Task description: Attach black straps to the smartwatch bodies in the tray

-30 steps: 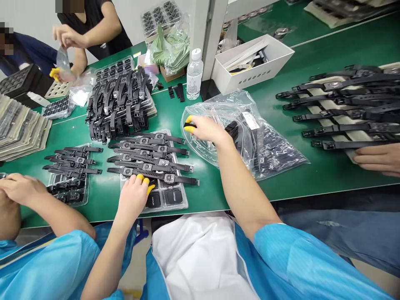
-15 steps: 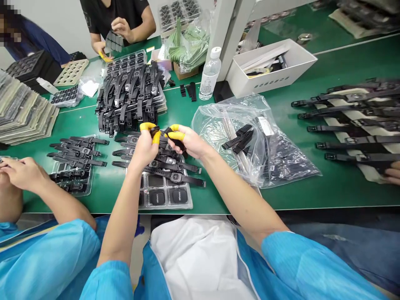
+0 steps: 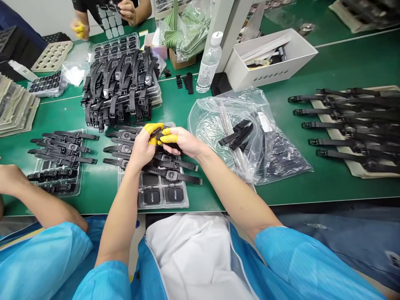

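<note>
Over a clear plastic tray [image 3: 184,203], my two hands meet with yellow covers on the fingertips. My left hand [image 3: 144,146] is closed on a dark watch, mostly hidden by the fingers. A black watch strap [image 3: 159,136] is pinched in my right hand [image 3: 184,141], its end up against the watch; whether the two are joined I cannot tell. Beneath the hands, several black watches with straps [image 3: 171,175] lie across the tray. Square black pieces [image 3: 175,194] sit in its front compartments.
Right of my hands lies a clear plastic bag [image 3: 281,154] with loose straps [image 3: 239,135] on it. Behind stand a water bottle [image 3: 208,64], a white box [image 3: 268,60] and a tall pile of watches [image 3: 120,83]. Co-workers' arms [image 3: 40,193] are at left and across the table.
My hands have come together, bringing the strap end against the watch. The view has shifted slightly. Across the table, a co-worker's hands have moved apart, with a sheet held up.
</note>
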The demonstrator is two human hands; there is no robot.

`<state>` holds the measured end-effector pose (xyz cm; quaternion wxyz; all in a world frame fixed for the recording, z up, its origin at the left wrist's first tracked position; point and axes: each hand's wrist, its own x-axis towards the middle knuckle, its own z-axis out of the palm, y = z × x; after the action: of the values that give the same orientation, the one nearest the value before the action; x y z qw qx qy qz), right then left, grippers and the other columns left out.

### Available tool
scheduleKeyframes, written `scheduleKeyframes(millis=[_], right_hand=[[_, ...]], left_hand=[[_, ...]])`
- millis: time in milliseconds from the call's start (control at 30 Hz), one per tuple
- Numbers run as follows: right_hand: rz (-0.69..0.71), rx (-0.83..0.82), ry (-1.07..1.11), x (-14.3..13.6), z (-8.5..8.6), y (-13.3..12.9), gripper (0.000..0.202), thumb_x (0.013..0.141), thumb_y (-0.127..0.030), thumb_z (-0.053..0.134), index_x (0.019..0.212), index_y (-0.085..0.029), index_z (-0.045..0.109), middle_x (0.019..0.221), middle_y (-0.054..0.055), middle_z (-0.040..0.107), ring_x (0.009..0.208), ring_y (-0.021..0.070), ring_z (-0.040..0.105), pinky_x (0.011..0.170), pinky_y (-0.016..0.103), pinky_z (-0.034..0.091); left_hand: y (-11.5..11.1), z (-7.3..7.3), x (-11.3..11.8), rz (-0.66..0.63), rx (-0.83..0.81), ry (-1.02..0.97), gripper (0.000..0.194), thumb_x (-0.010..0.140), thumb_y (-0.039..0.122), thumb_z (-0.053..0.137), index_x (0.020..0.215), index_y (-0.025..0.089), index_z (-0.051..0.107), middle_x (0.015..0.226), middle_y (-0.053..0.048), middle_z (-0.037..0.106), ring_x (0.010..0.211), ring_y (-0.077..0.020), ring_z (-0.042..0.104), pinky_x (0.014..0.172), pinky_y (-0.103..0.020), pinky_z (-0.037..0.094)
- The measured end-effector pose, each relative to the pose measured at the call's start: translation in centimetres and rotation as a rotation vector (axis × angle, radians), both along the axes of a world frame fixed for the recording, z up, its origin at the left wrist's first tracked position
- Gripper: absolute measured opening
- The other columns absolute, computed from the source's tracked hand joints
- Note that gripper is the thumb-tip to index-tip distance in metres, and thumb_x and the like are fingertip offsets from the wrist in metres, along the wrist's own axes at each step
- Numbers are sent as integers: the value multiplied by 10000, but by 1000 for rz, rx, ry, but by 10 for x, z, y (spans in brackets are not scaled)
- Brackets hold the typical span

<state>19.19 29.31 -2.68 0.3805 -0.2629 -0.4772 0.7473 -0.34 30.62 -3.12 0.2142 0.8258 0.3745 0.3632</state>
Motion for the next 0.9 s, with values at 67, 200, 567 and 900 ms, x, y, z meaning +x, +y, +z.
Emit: scheduleKeyframes(millis=[67,200,567,900], right_hand=[[-2,-5,6,0,0,0,182,858,-324,705,843,-170,608,520,-38,585,367,68,379,336,172,261],[-6,-3,31,-1,1,0,220,853,-356,726,840,-175,601,510,-49,570,369,65,365,341,170,269],[-38,-49,56,-3,3,-1,261,837,-377,759,836,-188,579,503,-50,566,371,68,359,344,170,252],[-34,-174,163,0,6,0,258,813,-347,763,832,-193,558,507,-61,521,386,66,324,349,159,239]], left_hand=[[0,1,-1,6,-1,-1,519,858,51,459,1320,204,637,1271,-85,712,1189,-227,670,1072,-408,554],[-2,2,-1,4,-13,14,515,868,56,461,1328,206,638,1290,-84,713,1200,-230,673,1074,-412,558],[-7,1,1,61,18,12,482,912,73,442,1337,206,627,1315,-93,702,1221,-231,667,1086,-431,558],[-9,0,0,59,50,87,462,1024,201,428,1467,214,562,1334,-117,622,1270,-250,607,1134,-444,511]])
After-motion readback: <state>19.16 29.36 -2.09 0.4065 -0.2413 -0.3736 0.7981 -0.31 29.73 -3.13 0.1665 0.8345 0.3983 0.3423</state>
